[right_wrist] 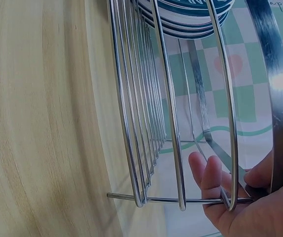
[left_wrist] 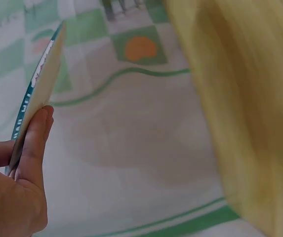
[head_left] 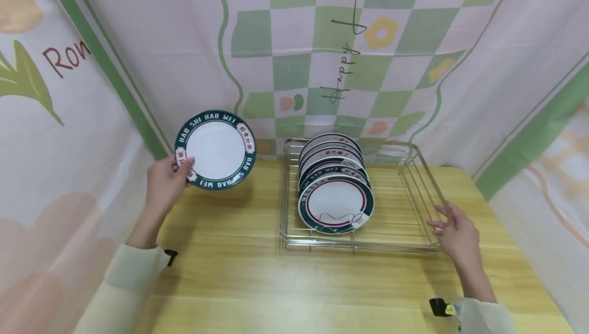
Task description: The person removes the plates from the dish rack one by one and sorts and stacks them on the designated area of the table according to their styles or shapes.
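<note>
In the head view my left hand (head_left: pixel 167 180) pinches a white plate (head_left: pixel 216 150) with a dark green lettered rim, thumb on its face. It is raised left of the wire dish rack (head_left: pixel 391 244), its face toward the camera. From the left wrist view, the plate (left_wrist: pixel 40 81) shows edge-on, with fingers behind it. My right hand (head_left: pixel 460 234) holds the right end of the rack. In the right wrist view, its fingers (right_wrist: pixel 212 173) reach between the wires and curl by the flat metal rim (right_wrist: pixel 279 84). Several plates (head_left: pixel 336 203) lean in a row in the rack's left part.
The rack stands on a light wooden table (head_left: pixel 257 283) near the back. Behind and along both sides hangs a patterned cloth (head_left: pixel 294 32) with green checks and lettering. Small black items (head_left: pixel 440 307) sit at both sleeve cuffs.
</note>
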Demonstrator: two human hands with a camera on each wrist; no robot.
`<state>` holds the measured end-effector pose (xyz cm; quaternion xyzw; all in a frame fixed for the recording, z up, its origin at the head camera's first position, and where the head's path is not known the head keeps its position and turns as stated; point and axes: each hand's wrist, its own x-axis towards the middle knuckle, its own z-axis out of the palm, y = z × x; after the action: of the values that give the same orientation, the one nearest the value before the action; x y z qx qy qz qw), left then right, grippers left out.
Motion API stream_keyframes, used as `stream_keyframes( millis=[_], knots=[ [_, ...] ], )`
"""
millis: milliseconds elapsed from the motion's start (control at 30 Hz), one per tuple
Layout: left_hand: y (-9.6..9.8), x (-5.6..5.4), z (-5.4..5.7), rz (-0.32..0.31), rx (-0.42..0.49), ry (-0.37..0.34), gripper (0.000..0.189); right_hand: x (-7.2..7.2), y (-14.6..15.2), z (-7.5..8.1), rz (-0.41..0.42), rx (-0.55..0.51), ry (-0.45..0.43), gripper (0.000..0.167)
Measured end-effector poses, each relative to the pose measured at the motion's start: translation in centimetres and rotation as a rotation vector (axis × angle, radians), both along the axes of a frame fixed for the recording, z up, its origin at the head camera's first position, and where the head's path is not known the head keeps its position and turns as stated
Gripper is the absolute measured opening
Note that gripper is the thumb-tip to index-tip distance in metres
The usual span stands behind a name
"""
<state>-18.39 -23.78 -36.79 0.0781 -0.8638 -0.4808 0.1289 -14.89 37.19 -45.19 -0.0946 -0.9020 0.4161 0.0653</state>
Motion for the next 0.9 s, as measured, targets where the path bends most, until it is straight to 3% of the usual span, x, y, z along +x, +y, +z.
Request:
stream_keyframes(
  millis=[467,700,900],
  knots=[
    [-4.7,-2.6,-4.2,0.064,0.149,-0.274,0.041,0.0,0.1,0.1,-0.003,-0.007,0.003,0.06],
    [-6.2,-3.6,-5.8,0.076,0.123,-0.322,0.04,0.1,0.2,-0.1,-0.002,-0.015,-0.001,0.061],
    [-7.4,-3.8,-7.3,0.113,0.152,-0.362,0.039,0.0,0.1,-0.2,0.003,-0.017,0.01,0.059]
  ],
)
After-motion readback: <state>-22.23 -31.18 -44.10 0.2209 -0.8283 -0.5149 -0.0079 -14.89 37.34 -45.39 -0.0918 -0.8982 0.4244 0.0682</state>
